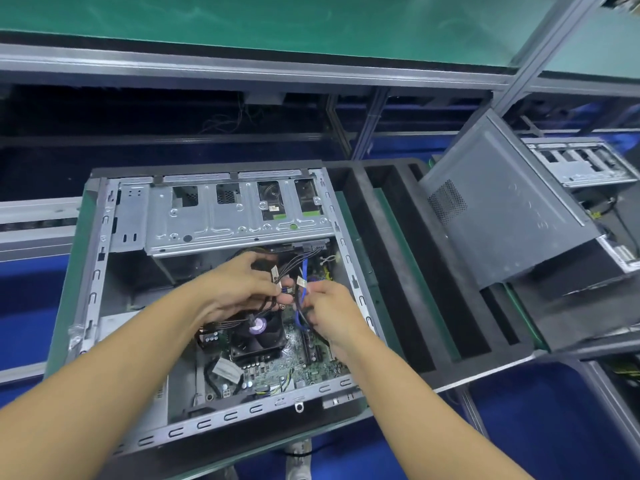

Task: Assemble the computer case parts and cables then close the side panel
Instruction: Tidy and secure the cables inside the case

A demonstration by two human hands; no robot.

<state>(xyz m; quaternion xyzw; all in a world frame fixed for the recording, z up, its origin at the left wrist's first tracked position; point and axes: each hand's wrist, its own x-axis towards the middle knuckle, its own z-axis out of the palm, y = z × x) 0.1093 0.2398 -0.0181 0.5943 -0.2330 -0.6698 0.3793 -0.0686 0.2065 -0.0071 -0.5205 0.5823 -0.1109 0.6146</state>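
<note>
Head view: the open computer case (100, 278) lies flat, holding motherboard (304, 368) and cooler fan (258, 337). Inside it, left hand (239, 289) grips black cables (299, 260); right hand (329, 306) pinches a blue cable (304, 271). Beside it, the side panel (502, 209) leans on a slotted foam tray (391, 258).

Bright, even overhead light, cool cast. Soft glare on drive cage (239, 209) metal and green shelf (311, 22) above. Deep shadow beneath shelf. Strong wide-angle bending at edges. Sharp at centre, softer toward bottom corners.
</note>
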